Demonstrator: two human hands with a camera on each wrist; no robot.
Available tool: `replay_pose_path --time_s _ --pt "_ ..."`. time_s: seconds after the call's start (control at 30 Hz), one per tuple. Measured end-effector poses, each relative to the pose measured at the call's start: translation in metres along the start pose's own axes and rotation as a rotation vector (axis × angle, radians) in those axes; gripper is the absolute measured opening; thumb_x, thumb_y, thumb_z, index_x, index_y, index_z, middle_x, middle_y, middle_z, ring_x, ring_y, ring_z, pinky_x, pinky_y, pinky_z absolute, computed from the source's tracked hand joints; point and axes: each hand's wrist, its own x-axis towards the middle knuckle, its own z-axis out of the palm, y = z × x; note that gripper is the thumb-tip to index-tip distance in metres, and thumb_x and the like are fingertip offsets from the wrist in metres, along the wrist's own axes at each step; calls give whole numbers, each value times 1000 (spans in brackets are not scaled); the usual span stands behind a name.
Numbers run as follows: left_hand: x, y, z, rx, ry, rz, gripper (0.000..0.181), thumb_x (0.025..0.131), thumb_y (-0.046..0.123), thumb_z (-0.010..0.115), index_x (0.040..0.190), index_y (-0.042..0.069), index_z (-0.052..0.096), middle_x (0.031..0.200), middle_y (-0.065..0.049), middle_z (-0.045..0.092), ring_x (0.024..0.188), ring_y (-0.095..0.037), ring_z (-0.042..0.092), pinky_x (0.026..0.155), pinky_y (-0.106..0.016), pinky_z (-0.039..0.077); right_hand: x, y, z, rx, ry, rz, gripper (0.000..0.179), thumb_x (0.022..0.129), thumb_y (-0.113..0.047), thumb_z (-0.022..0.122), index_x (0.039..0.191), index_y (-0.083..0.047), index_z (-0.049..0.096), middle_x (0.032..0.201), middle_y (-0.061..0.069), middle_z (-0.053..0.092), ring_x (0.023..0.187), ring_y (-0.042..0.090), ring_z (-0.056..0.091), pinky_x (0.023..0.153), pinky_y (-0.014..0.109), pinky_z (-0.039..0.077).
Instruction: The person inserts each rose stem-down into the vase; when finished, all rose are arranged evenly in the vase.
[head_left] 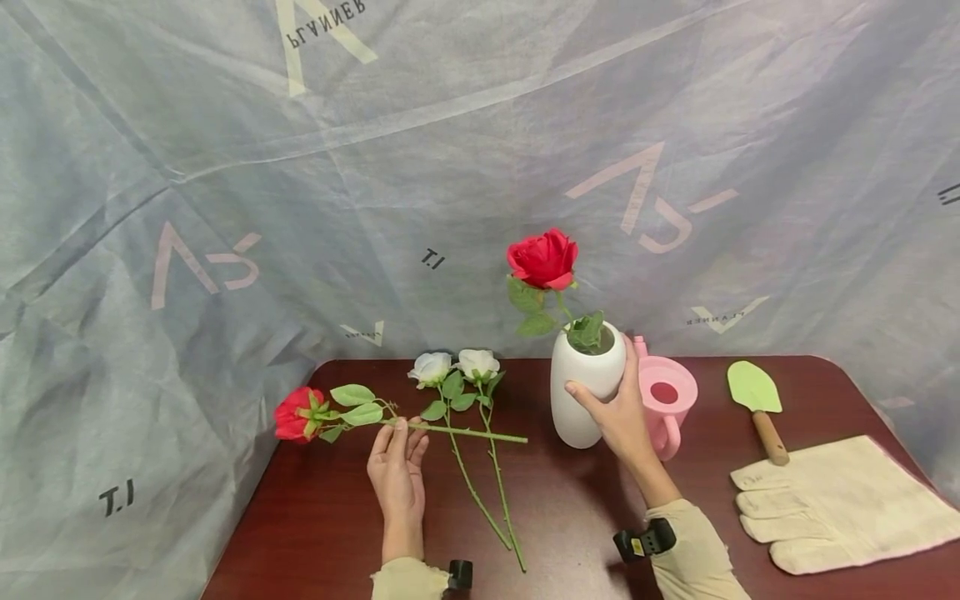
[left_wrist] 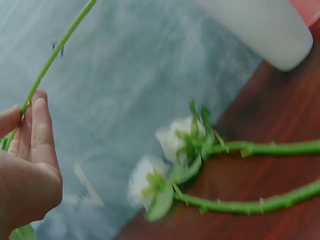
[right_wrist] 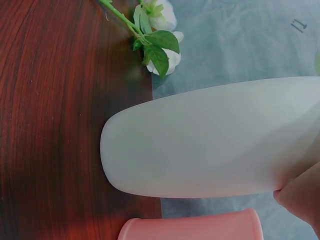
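My left hand (head_left: 399, 475) pinches the green stem of a red rose (head_left: 300, 414) between thumb and fingers. The rose lies sideways in the head view, bloom to the left and bare stem end to the right, crossing over two white roses (head_left: 477, 364) on the table. In the left wrist view the stem (left_wrist: 50, 60) rises from the fingertips. My right hand (head_left: 621, 414) grips a white vase (head_left: 576, 417) from its right side, thumb across the front. Another red rose (head_left: 543, 259) stands in the vase, leaning left, its lower stem hidden inside.
A pink watering can (head_left: 667, 379) stands just right of the vase. Farther right are a small trowel (head_left: 757, 396) with a light green blade and a cream work glove (head_left: 847, 504). A grey printed sheet (head_left: 450, 183) hangs behind the dark wooden table (head_left: 315, 517).
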Motion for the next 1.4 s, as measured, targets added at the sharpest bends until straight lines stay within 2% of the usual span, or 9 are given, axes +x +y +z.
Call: replay_pose_path --time_s 0.3,0.6,0.8,0.93,1.17,1.4 --pt "-9 12 48 -2 -55 174 17 96 8 52 97 -5 62 88 -19 66 76 -21 67 65 -26 54 0 0 0 -8 -3 -7 91 74 -1 77 145 -5 20 139 11 35 118 20 40 97 39 31" --pt "-9 21 89 77 -60 267 26 97 14 51 103 -9 60 92 -19 65 82 -23 67 70 -29 54 0 0 0 -2 -7 -2 91 74 -1 77 145 -6 20 140 9 34 118 18 39 97 32 31" --pt "-7 19 104 128 -80 294 26 96 15 52 104 -8 63 95 -19 66 87 -26 67 73 -33 53 0 1 0 15 -4 -18 90 74 -1 76 145 -5 21 139 8 35 117 17 39 95 25 31" --pt "-4 16 112 140 -75 319 29 96 15 54 103 -12 62 94 -20 66 86 -29 66 73 -36 53 0 1 0 15 -3 -19 90 74 -1 76 145 -5 21 140 9 34 118 17 39 95 24 31" --pt "-3 10 126 236 -62 411 25 94 12 56 99 -11 64 90 -22 66 82 -32 67 68 -39 54 0 2 0 9 -4 -24 90 74 -1 76 145 -5 21 141 8 33 118 17 38 96 24 31" --pt "7 6 143 318 -153 463 24 95 7 54 96 -14 63 90 -24 66 81 -32 67 68 -39 54 0 2 0 13 -5 -33 90 74 0 76 145 -4 20 141 8 33 119 18 38 96 23 31"
